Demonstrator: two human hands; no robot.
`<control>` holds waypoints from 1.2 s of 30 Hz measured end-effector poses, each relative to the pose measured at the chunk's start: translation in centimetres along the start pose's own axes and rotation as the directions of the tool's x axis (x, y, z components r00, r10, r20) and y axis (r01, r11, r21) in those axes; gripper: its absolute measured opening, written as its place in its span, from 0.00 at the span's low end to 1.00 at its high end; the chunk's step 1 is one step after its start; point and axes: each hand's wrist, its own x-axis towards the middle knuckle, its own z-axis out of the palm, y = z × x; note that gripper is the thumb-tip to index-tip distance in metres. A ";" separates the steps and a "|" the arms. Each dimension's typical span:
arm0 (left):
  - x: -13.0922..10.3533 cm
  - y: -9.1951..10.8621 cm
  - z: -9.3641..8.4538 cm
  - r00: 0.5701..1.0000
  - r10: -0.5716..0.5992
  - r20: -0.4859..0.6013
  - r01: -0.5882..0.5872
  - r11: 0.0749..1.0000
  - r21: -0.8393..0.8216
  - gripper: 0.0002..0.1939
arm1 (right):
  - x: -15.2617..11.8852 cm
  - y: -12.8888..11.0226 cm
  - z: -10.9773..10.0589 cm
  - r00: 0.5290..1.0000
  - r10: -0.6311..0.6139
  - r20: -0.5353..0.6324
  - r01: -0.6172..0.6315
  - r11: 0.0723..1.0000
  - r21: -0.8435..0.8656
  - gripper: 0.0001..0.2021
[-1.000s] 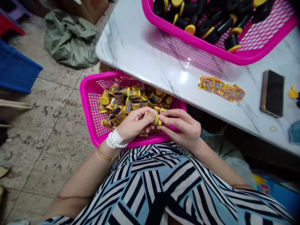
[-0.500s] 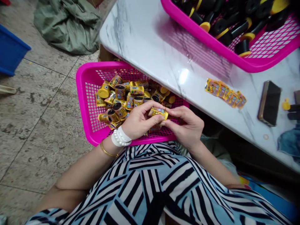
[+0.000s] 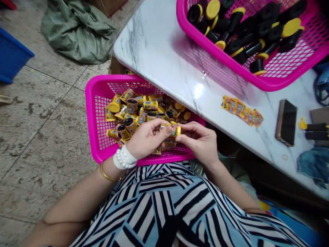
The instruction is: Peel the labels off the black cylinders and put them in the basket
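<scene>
My left hand (image 3: 146,137) is closed around a small printed cylinder (image 3: 174,130) with a yellow end, its thumb lying on the label. My right hand (image 3: 200,141) pinches at the yellow end, thumb and fingertips touching it. Both hands are above a pink mesh basket (image 3: 93,144) at my lap. In it lie many similar yellow-labelled cylinders (image 3: 132,107), some showing dark open ends and others yellow ends. The fingers under the held cylinder are partly hidden.
On the marble-patterned table (image 3: 154,44) stands another pink basket (image 3: 231,63) with black, yellow-rimmed parts (image 3: 232,46). A fanned row of printed labels (image 3: 243,110), a phone (image 3: 286,122) and blue cloth (image 3: 313,166) lie there too. Left are a green cloth bag (image 3: 77,34) and blue bin (image 3: 14,55).
The camera view has shifted slightly. The held cylinder has turned more level, its label and yellow end facing up more plainly. Both hands still hold it.
</scene>
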 end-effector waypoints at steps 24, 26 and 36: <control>-1.4 -0.5 -0.2 0.996 -0.002 -0.092 0.000 1.000 -0.019 0.17 | -0.3 0.4 1.1 0.996 0.081 0.020 -0.083 0.989 0.118 0.18; -1.2 -0.6 -0.4 0.988 0.117 -0.105 -0.107 0.989 0.100 0.15 | -0.2 0.4 1.2 0.983 0.181 0.042 -0.186 0.967 0.175 0.18; -1.4 -0.7 -1.0 0.942 0.331 0.057 -0.333 0.896 0.294 0.17 | -0.2 0.8 1.3 0.952 0.273 0.139 -0.297 0.933 0.203 0.19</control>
